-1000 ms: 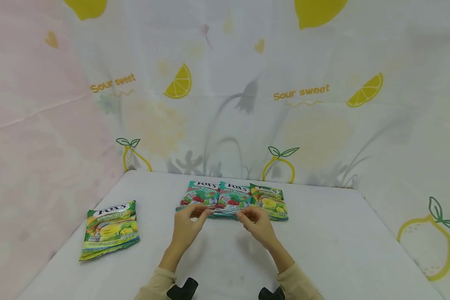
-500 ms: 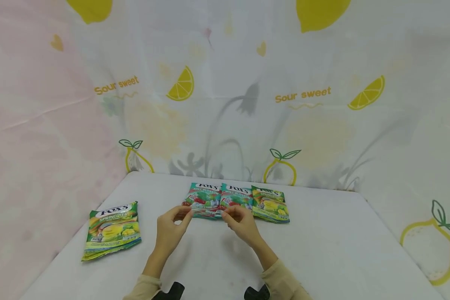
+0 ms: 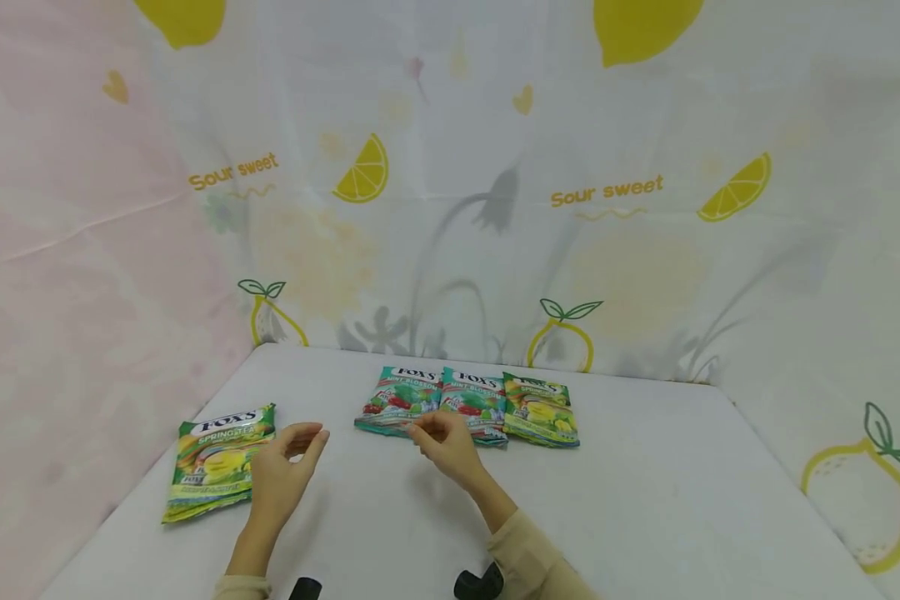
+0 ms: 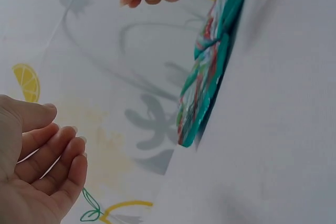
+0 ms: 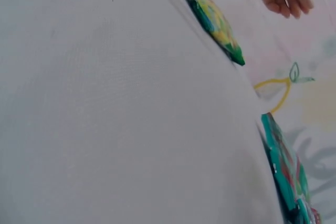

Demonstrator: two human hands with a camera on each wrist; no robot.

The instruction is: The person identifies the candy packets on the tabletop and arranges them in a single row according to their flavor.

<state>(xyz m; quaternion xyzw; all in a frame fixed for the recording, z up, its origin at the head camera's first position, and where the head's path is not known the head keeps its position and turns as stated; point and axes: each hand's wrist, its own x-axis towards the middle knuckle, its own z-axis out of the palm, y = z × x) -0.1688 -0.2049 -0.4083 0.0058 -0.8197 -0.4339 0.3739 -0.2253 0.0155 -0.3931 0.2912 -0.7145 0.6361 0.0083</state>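
My left hand [image 3: 281, 475] hovers just right of a yellow-green Fox's Spring Tea candy bag [image 3: 213, 454], covering part of its right edge in the head view. Its fingers are loosely bent with nothing between them, as the left wrist view of the hand [image 4: 44, 166] also shows. My right hand [image 3: 448, 450] hangs in front of two teal Fox's Mint Blossom candy bags, the left one [image 3: 401, 400] and the middle one [image 3: 476, 400], and is likewise holding nothing. A second Spring Tea bag [image 3: 542, 410] lies at the right end of that row.
The bags lie on a white table [image 3: 645, 500]. A lemon-print cloth [image 3: 450, 250] rises behind it and along both sides. Black wrist devices, such as the one by my right sleeve [image 3: 480, 583], sit near the bottom of the head view.
Both hands have moved left from the row of bags, the left hand farther, up to the lone Spring Tea bag. The bags keep their places; the view shifted slightly at first.
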